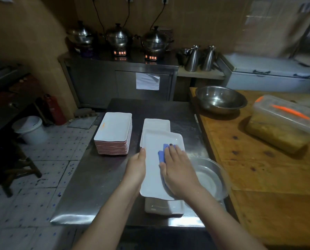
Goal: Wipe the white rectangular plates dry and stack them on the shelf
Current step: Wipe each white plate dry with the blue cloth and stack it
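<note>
At frame centre the left hand grips the white plate by its left edge, steadying it over the pile so the right hand, fingers flat, can press the blue cloth across it; 1 neat stack waits centre left

- On my feed the left forearm and right forearm are bare right down to the frame edge at 6 o'clock.
- Left hand: bare, with a short plain thumbnail at its 12 o'clock.
- Right hand: bare, with a small dark spot on one fingertip at 12 o'clock. I cannot tell whether it is polish or a mark.
</note>
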{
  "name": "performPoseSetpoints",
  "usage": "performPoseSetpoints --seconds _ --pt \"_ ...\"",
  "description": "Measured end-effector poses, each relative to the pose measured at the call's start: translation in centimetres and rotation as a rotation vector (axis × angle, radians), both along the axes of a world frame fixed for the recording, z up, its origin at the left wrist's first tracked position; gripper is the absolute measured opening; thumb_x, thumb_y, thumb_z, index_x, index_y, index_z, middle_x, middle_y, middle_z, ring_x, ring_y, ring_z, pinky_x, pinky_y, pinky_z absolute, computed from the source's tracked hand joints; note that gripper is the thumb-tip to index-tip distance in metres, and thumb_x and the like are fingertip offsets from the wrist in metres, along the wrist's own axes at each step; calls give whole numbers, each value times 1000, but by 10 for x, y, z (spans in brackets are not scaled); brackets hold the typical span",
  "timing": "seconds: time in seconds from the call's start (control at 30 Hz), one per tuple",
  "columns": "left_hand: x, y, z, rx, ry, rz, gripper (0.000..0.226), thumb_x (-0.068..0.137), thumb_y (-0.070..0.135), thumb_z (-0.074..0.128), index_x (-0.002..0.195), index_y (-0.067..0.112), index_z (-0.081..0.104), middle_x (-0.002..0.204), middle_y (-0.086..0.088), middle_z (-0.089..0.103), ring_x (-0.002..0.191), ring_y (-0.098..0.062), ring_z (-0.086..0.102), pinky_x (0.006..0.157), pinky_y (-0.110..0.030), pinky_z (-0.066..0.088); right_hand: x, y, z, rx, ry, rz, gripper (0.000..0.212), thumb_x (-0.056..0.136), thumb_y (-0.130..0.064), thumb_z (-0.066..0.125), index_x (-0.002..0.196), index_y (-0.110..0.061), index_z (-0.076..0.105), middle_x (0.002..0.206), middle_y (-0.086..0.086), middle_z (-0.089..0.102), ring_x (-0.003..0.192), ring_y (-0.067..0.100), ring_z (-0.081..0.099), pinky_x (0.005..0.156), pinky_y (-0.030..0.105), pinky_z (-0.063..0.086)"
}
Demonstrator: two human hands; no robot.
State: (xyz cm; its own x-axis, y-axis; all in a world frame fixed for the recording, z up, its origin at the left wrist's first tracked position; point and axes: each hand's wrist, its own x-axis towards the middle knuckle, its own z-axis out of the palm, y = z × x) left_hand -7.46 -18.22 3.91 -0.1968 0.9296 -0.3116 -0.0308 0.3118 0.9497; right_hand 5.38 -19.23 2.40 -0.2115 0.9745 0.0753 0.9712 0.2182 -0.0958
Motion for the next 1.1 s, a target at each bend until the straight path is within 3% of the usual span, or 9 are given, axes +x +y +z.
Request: performPoseSetpoints --seconds 0.13,0.23,0.43,0.6,0.77,0.87,1.0,1.1 --pt "10 -4 -1 28 15 -21 31 99 36 37 95 21 64 90 1 67 86 -18 63 75 -27 48 1 12 6 -7 73 96 55 102 -36 15 152 -16 4 160 -1 0 146 19 -7 116 31 -7" --pt "20 -9 -1 98 82 -82 27 100 31 35 103 25 61 88 12 63 83 -3 57 67 -20 42 2 30 14 41 69 119 53 102 -40 16 152 -23 11 160 -7 3 146 16 -9 113 28 -12" --pt "18 -11 7 101 7 -16 33 99 32 38 89 17 65 83 4 69 78 -12 64 70 -26 50 29 35 17 96 -28 -60 55 101 -41 9 152 -19 9 160 -2 5 146 18 -7 113 33 -12" --pt "27 -15 9 90 -15 -14 36 99 34 38 87 16 66 85 2 71 80 -15 67 72 -27 51 28 21 21 33 99 -185 55 102 -34 15 152 -13 5 160 2 -1 146 19 -12 117 35 -6" --pt "32 -10 19 113 -23 26 35 100 31 36 108 11 64 107 -8 68 101 -24 63 95 -37 47 7 -5 24 -35 232 -25 58 102 -29 17 150 -9 -7 159 6 -14 144 21 -18 118 35 -8" --pt "29 -5 23 134 -29 52 34 100 32 38 98 12 65 96 -7 69 89 -19 65 82 -30 50 -9 -23 23 -55 315 139 59 101 -27 23 151 -13 -5 159 1 -13 143 16 -21 114 29 -11" --pt "23 -3 21 144 -55 96 33 99 34 39 86 16 64 78 4 66 72 -8 62 60 -19 45 -3 -34 19 -55 223 240 57 102 -32 22 151 -20 -4 159 -6 -12 143 10 -22 111 29 -14" --pt "22 -6 20 158 -80 98 34 99 33 37 79 22 62 79 3 67 72 -11 63 61 -24 47 14 -33 14 -39 113 171 56 101 -36 17 151 -21 -5 159 -6 -13 143 13 -20 110 33 -16"
